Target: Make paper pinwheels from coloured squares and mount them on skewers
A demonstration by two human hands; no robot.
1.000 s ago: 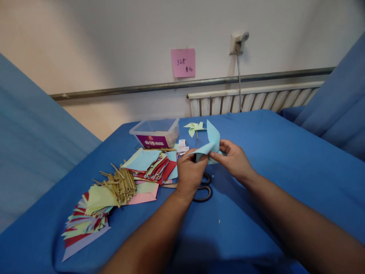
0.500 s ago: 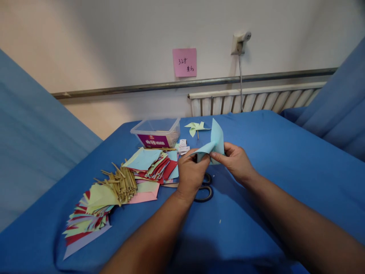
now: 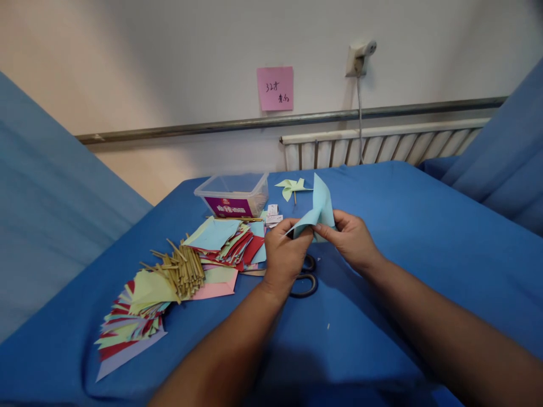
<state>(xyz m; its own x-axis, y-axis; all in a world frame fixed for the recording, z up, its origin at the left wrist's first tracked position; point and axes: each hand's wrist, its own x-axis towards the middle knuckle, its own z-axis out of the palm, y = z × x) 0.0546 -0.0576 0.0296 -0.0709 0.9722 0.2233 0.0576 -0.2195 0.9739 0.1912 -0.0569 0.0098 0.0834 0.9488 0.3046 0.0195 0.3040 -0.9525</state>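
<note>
Both hands hold a light blue paper pinwheel (image 3: pixel 322 204) above the table, its blades curled in toward the middle. My left hand (image 3: pixel 285 251) is closed on its left side, thumb and fingers pinching the paper. On the lower right, my right hand (image 3: pixel 350 237) pinches the pinwheel near its centre between thumb and fingers. Beneath my left hand lie scissors (image 3: pixel 306 285) with black handles, their blades partly hidden by the hand. Behind, a pale green pinwheel (image 3: pixel 292 187) rests with a short stick showing under it.
On the left are a heap of short tan sticks (image 3: pixel 186 271), a stack of coloured paper (image 3: pixel 231 240) and a fan of paper sheets (image 3: pixel 131 328). A clear plastic box (image 3: pixel 233 195) stands behind them, with small white boxes (image 3: pixel 272 216) beside it. A blue cloth (image 3: pixel 424 271) covers the table.
The view has shifted very slightly. Both hands keep nearly the same grip on the blue pinwheel, with only tiny finger movement.
</note>
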